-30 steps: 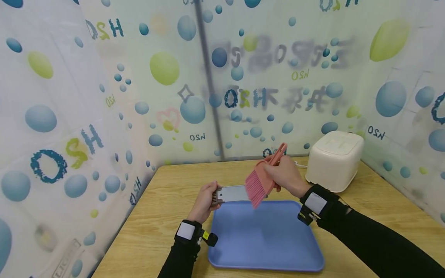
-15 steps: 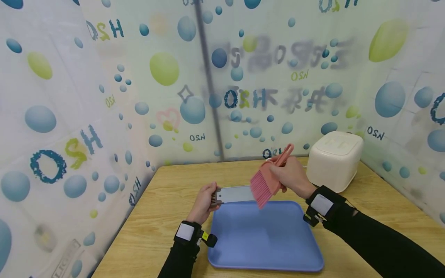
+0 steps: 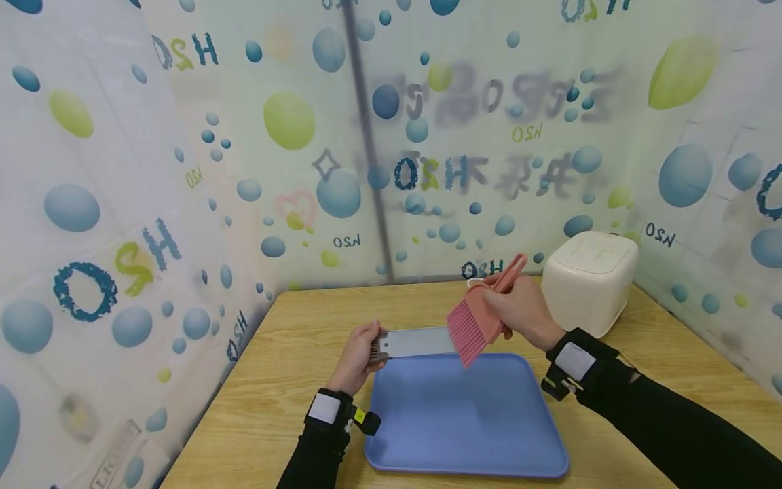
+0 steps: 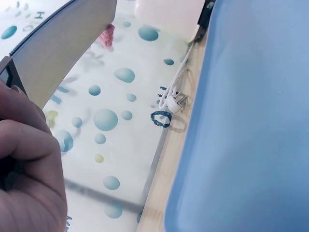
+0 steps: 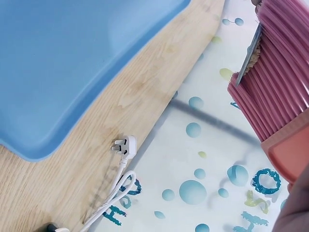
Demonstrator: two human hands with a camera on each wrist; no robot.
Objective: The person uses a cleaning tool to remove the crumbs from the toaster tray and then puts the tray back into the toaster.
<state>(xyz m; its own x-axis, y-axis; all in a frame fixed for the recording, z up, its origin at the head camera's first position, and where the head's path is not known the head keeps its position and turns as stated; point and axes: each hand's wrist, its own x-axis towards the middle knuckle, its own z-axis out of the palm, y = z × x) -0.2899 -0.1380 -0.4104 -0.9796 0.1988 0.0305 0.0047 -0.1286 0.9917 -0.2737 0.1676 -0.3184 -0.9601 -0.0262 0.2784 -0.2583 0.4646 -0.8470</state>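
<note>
My left hand (image 3: 354, 358) grips the brown-grey end of a thin metal crumb tray (image 3: 420, 341), held level above the far edge of a blue tray (image 3: 467, 418). A pink brush (image 3: 478, 319) is in my right hand (image 3: 524, 307), its handle slanting up to the right. The bristles lie across the crumb tray's right end and hide it in the head view. Seen from the right wrist, the bristles (image 5: 275, 79) straddle the metal edge, and some brown crumbs (image 5: 253, 58) show there. In the left wrist view the crumb tray's flat face (image 4: 67, 38) extends away from my curled fingers (image 4: 29, 150).
A cream toaster (image 3: 589, 282) stands at the back right of the wooden table (image 3: 293, 380). Its white cord ends in a plug (image 5: 126, 146) on the table beyond the blue tray. A patterned curtain (image 3: 293, 204) hangs behind and at both sides.
My right hand has drawn the brush steadily to the right along the crumb tray, uncovering more of its surface. The left hand and crumb tray have stayed nearly still.
</note>
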